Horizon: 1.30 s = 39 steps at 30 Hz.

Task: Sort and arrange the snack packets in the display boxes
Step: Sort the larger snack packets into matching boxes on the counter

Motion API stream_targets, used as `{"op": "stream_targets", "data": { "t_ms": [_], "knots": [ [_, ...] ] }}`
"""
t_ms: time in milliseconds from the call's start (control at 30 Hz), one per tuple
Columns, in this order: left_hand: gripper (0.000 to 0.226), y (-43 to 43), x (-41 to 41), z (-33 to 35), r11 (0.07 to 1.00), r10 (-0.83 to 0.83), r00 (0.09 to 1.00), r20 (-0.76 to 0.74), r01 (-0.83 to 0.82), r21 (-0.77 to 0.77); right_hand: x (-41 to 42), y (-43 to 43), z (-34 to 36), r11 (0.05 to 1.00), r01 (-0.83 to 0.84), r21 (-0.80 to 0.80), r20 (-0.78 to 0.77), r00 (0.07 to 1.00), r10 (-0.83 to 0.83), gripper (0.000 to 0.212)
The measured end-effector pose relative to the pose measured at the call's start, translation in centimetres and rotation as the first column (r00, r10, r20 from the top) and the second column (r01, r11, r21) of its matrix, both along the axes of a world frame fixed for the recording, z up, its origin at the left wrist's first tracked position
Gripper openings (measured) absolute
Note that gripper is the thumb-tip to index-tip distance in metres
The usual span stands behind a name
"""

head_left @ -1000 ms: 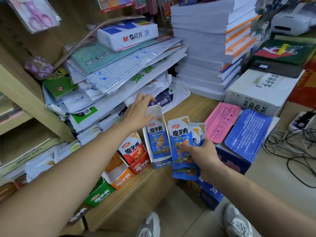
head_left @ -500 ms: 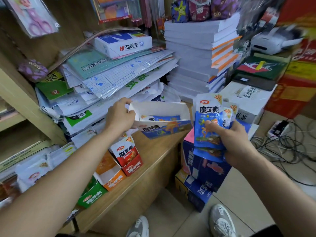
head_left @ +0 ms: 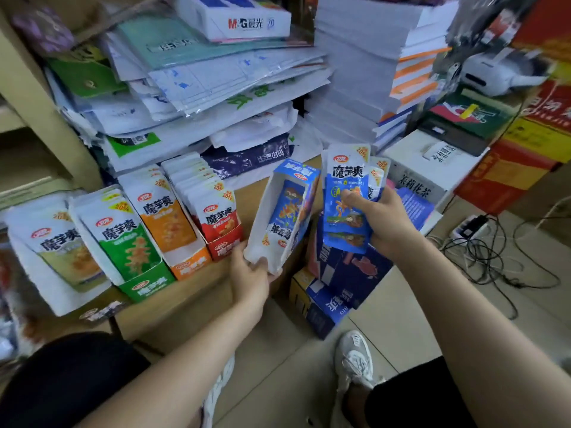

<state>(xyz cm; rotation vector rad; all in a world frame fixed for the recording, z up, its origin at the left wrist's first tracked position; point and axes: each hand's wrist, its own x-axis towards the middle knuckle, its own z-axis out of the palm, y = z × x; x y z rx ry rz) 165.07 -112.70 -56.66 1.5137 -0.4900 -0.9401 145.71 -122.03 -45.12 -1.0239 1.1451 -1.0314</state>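
Head view: nearest the camera, the left hand (head_left: 251,274) grips the near end of a blue-and-white cardboard display box (head_left: 262,236), fingers curled over its rim. A second ago this box stood on the wooden counter (head_left: 191,304) beside the red display box (head_left: 227,242). Now it is lifted clear and tilted, with its open side turned up toward the person. One blue foil snack packet (head_left: 289,211) lies loose inside it, so the box is close to empty.

Just right of the box, the right hand (head_left: 386,223) clutches a fan of blue snack packets (head_left: 346,186), thumb pressed across their fronts. The fan has risen from low at the counter edge to level with the box mouth. My reading is that the blue box is being refilled in hand, and that sliding the fan in upright comes next.

Farther back, the red box, the orange display box (head_left: 188,262) and the green display box (head_left: 145,282) stand in a row on the counter, each packed with matching packets. The slot beside the red one is vacated. Behind them rise stacks of white paper (head_left: 355,88).
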Motion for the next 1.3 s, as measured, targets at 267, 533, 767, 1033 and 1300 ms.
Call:
{"op": "stream_targets", "data": {
  "t_ms": [267,533,767,1033,1300],
  "knots": [
    [0.051,0.6,0.8,-1.9,0.993,-0.093,0.944,0.316,0.111,-0.038,2.2,-0.4,-1.0,0.998,-0.064,-0.012,-0.010,0.998,0.064,0.041],
    [0.058,-0.8,0.2,0.2,0.999,0.013,0.995,0.096,-0.018,0.049,2.7,-0.2,-1.7,0.998,-0.064,-0.015,-0.035,0.997,0.064,0.043],
    [0.018,-1.3,-0.4,0.3,0.998,0.064,0.998,0.020,-0.064,0.009,1.9,-0.2,-1.4,0.998,-0.046,-0.048,0.002,0.999,0.046,0.045],
    [0.018,-1.2,-0.2,0.8,0.982,0.133,0.990,0.037,-0.136,0.127,2.5,0.1,-1.4,0.999,-0.040,-0.014,0.009,0.999,0.040,0.042],
    [0.024,-0.7,0.1,-0.4,0.978,0.130,0.986,-0.109,-0.109,0.176,2.7,0.3,-1.1,0.998,-0.046,-0.041,0.013,0.999,0.046,0.044]
  ]
}}
